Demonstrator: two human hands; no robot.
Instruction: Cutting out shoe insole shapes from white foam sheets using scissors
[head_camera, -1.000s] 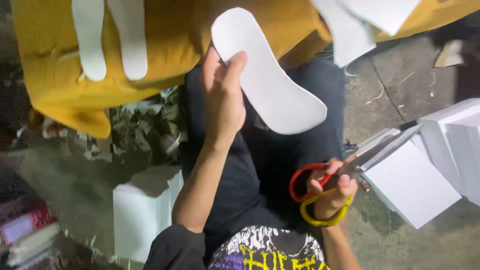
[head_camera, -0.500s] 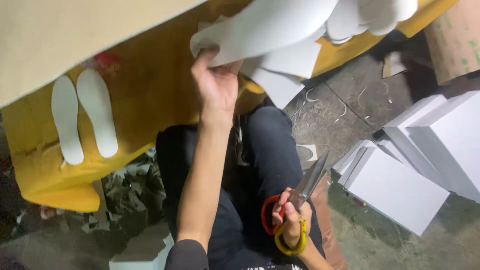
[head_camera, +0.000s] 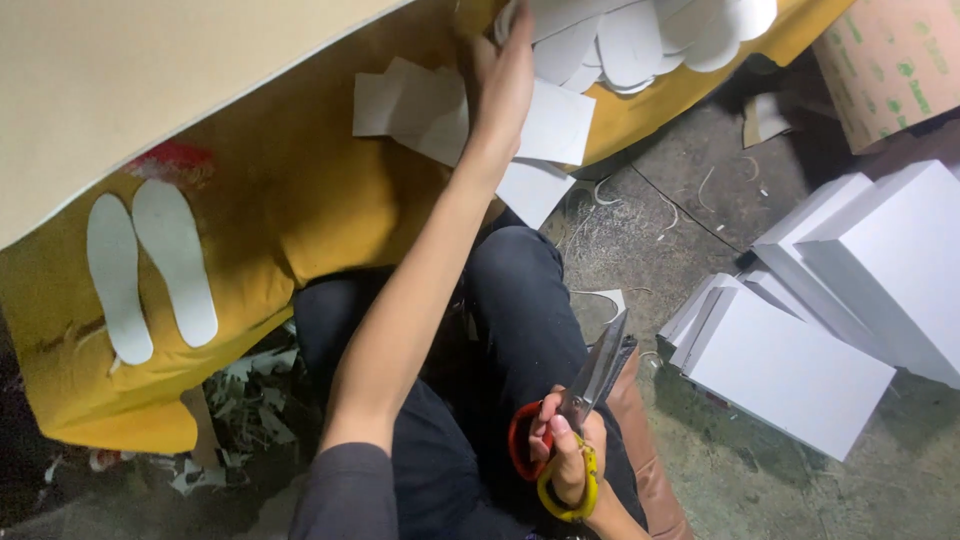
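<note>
The left hand (head_camera: 500, 85) is reaching to the top centre of the frame, fingers spread flat on the pile of white insoles (head_camera: 640, 40) and square white sheets (head_camera: 560, 125) lying on the yellow cloth (head_camera: 300, 200). Whether it is pinching a piece there cannot be told, as the fingertips are running out of the frame.

The right hand (head_camera: 565, 455) is resting low at the bottom centre, clenched through the red and yellow handles of the scissors (head_camera: 580, 405), whose blades are pointing up and look shut.

Two cut insoles (head_camera: 150, 270) are lying side by side at the left of the cloth. White boxes (head_camera: 830, 310) are stacked on the floor (head_camera: 680, 230) at the right.

Judging from this, the step in hand is dealing with the stock at the pile, with cutting paused. The next move would call for a firm grip on a single sheet and for bringing it down over the lap, to the blades.
</note>
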